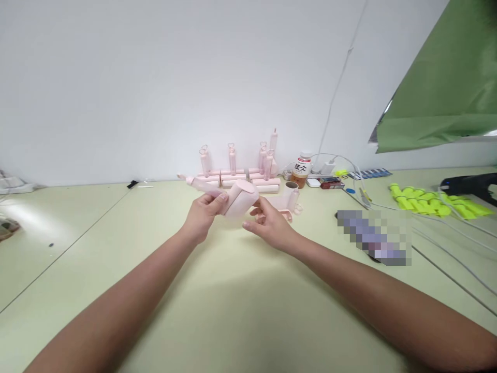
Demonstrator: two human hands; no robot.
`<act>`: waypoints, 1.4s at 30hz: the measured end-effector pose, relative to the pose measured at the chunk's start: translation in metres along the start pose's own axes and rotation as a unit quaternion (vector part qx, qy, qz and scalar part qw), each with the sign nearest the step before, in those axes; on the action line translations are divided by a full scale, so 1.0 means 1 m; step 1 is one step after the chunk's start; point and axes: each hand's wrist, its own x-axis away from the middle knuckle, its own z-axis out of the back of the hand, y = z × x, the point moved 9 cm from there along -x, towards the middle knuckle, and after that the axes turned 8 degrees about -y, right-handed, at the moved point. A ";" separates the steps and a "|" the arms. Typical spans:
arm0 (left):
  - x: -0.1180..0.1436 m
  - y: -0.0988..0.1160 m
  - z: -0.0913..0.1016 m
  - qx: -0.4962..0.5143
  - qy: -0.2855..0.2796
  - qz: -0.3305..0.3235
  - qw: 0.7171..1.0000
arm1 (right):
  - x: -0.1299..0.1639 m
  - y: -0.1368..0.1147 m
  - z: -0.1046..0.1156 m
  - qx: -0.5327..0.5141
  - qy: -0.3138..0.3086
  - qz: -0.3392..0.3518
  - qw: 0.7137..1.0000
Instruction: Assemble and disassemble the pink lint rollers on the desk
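Note:
A pale pink lint roller (241, 200) is raised above the table, its handle (204, 185) pointing up and to the left. My left hand (202, 213) is closed round it where the handle meets the wide head. At the head's right side is my right hand (271, 224), its index finger against or very near the edge. The thumb and other fingers of that hand are apart and do not wrap the roller. Just behind the right hand lie a pink open shell part (286, 215) and a paper-cored roll (291, 190).
Several similar pink lint rollers (233, 178) stand along the wall. To their right are a labelled bottle (301, 170), white cables and small boxes. Yellow-green pieces (423, 201) and a black tool (471, 185) lie farther right. A pixelated object (370, 235) rests nearer my right arm.

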 end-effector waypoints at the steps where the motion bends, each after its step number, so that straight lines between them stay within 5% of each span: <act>1: 0.011 -0.001 0.000 0.033 -0.003 0.009 0.999 | -0.007 -0.006 -0.010 -0.027 -0.001 0.022 0.999; 4: 0.032 -0.005 0.017 0.082 0.026 0.019 0.996 | -0.025 -0.020 -0.033 -0.084 -0.011 0.073 0.994; 7: 0.043 -0.002 0.066 0.112 0.147 -0.017 0.983 | -0.043 -0.029 -0.031 -0.051 -0.030 0.072 0.996; 10: 0.048 -0.004 0.109 0.165 0.246 -0.032 0.955 | -0.070 -0.027 -0.019 0.101 -0.115 0.011 0.988; 12: 0.048 -0.010 0.118 0.187 0.262 -0.015 0.947 | -0.087 -0.020 -0.014 0.245 -0.197 -0.030 0.949; 16: 0.048 -0.019 0.103 0.169 0.234 0.022 0.957 | -0.110 0.002 -0.009 0.435 -0.263 -0.084 0.857; 20: 0.052 -0.021 0.081 0.143 0.193 0.032 0.970 | -0.115 0.017 -0.022 0.457 -0.289 -0.090 0.836; 42: 0.053 -0.037 0.048 0.195 0.116 0.073 0.971 | -0.102 0.029 -0.020 0.462 -0.300 -0.094 0.829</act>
